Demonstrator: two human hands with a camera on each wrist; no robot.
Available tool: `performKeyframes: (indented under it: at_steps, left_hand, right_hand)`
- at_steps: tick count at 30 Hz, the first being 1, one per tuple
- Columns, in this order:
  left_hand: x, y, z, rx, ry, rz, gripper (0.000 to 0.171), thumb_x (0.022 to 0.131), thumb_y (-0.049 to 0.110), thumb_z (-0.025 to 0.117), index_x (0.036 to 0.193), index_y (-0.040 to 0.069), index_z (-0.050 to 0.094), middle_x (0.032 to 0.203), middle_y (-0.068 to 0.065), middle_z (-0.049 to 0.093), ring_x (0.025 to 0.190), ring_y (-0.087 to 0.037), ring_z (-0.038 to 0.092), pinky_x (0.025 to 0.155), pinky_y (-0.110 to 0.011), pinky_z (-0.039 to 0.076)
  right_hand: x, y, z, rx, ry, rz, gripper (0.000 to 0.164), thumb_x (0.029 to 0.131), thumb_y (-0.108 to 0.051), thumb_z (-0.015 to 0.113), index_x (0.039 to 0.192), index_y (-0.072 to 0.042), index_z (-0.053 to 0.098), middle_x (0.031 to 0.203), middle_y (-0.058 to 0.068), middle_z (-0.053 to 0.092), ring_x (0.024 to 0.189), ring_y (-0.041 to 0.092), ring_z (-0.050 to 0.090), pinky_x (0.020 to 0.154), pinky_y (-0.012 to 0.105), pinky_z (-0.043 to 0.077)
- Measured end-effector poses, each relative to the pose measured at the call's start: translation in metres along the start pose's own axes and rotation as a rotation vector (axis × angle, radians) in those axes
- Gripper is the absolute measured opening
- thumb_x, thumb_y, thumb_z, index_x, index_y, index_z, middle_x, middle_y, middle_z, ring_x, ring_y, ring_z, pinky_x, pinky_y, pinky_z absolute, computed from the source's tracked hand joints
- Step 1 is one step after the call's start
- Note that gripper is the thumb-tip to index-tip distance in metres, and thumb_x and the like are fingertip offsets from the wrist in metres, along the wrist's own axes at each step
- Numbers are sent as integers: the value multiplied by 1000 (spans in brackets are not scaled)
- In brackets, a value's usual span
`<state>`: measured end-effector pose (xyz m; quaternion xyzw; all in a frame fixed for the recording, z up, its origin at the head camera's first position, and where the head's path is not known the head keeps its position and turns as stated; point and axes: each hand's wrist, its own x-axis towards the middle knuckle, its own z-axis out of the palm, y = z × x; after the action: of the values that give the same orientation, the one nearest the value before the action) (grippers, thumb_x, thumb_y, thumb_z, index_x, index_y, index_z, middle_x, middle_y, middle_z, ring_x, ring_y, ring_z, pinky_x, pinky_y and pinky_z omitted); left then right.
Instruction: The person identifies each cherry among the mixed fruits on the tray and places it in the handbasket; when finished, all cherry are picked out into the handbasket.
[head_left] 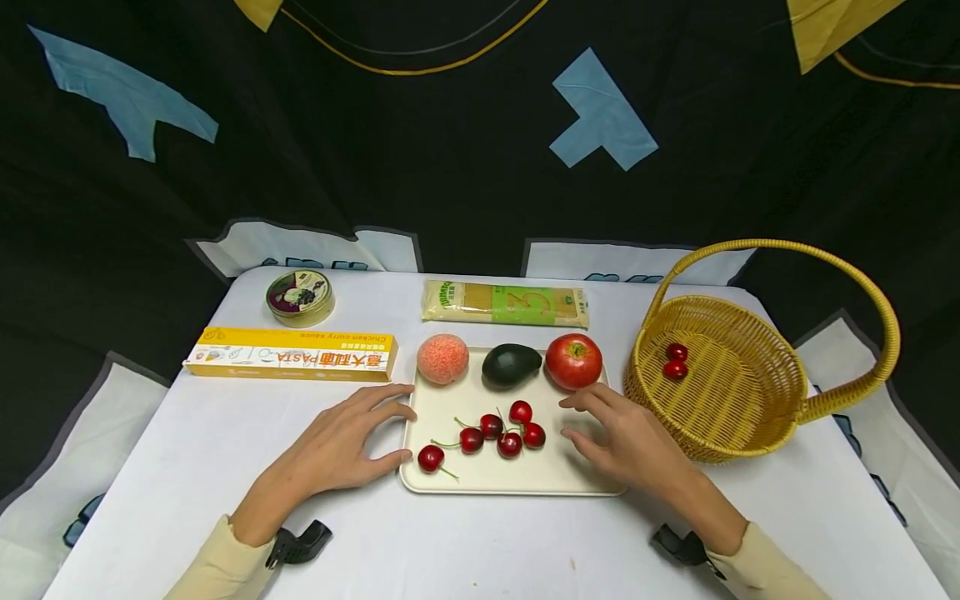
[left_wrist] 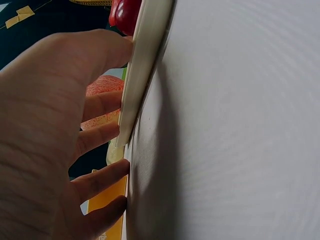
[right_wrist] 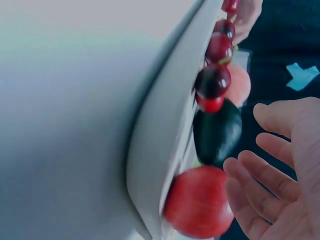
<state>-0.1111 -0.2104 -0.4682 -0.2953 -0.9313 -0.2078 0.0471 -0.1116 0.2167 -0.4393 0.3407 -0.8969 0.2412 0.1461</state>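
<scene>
A cream rectangular tray (head_left: 555, 475) lies on the table. Along its back sit a pinkish-orange, rough-skinned peach-like fruit (head_left: 442, 359), a dark avocado (head_left: 512, 366) and a red apple (head_left: 573, 362). Several dark red cherries (head_left: 472, 440), some with stems, are scattered across the tray's front half. My left hand (head_left: 337, 442) rests at the tray's left edge, thumb and fingertips right at the rim, fingers spread. Over the tray's right side hovers my right hand (head_left: 630, 437), its fingers loosely bent near the apple and holding nothing; the right wrist view shows the same relaxed fingers (right_wrist: 265, 175).
To the right stands a yellow wicker basket (head_left: 720, 442) with a tall handle and two cherries (head_left: 676, 369) inside. A pasta box (head_left: 292, 354) and a round tin (head_left: 300, 298) are at the left. Behind the tray lies a noodle packet (head_left: 505, 303).
</scene>
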Motion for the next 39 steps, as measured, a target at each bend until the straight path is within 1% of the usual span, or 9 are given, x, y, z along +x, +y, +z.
performKeyframes:
  at_steps: [5, 7, 10, 14, 19, 24, 33, 39]
  left_hand:
    - [0, 1, 0, 3, 8, 3, 41, 88, 46, 87, 123, 27, 74, 158, 2, 57, 144, -27, 55, 111, -53, 52]
    - [0, 1, 0, 2, 16, 7, 41, 88, 45, 87, 122, 27, 74, 157, 1, 57, 143, -27, 56, 110, -53, 52]
    - [1, 1, 0, 0, 20, 12, 41, 88, 45, 87, 122, 27, 74, 157, 2, 58, 142, -27, 56, 109, -54, 53]
    - [1, 1, 0, 0, 12, 9, 42, 88, 47, 86, 123, 28, 74, 157, 2, 57, 143, -26, 56, 109, -54, 53]
    - [1, 0, 0, -4, -1, -3, 42, 89, 47, 86, 124, 28, 73, 159, 3, 56, 145, -26, 54, 111, -54, 52]
    - [0, 1, -1, -9, -5, -9, 42, 89, 47, 86, 124, 28, 74, 159, 3, 55, 145, -26, 54, 111, -54, 52]
    - [0, 2, -1, -8, -8, -13, 41, 89, 46, 86, 123, 28, 74, 159, 2, 56, 145, -27, 54, 111, -54, 52]
    - [0, 2, -1, -7, -12, -15, 41, 89, 46, 85, 124, 28, 74, 159, 2, 56, 145, -27, 54, 110, -54, 52]
  right_hand:
    - [0, -8, 10, 58, -46, 13, 36, 89, -24, 90, 120, -14, 75, 121, -2, 70, 84, 14, 68, 71, 26, 59]
    - [1, -11, 13, 69, -63, 15, 36, 90, -24, 90, 120, -14, 74, 120, -3, 69, 85, 13, 69, 72, 26, 59]
    - [1, -15, 19, 84, -94, 18, 35, 91, -25, 89, 121, -16, 74, 120, -4, 68, 82, 12, 64, 70, 23, 56]
    - [2, -18, 23, 94, -137, 39, 36, 91, -26, 89, 123, -19, 73, 122, -5, 68, 83, 10, 62, 72, 24, 55]
    - [5, -19, 26, 95, -187, 56, 40, 91, -25, 88, 127, -20, 72, 128, -5, 66, 87, 10, 64, 76, 27, 58]
    - [6, -19, 27, 112, -229, 65, 37, 93, -24, 86, 127, -21, 73, 127, -6, 66, 88, 9, 64, 76, 26, 58]
    - [7, -18, 29, 137, -235, 43, 28, 93, -17, 85, 118, -19, 72, 118, -7, 66, 85, 9, 65, 74, 22, 58]
    - [6, -16, 27, 146, -219, 32, 28, 91, -14, 86, 115, -18, 72, 115, -6, 66, 85, 9, 66, 74, 21, 58]
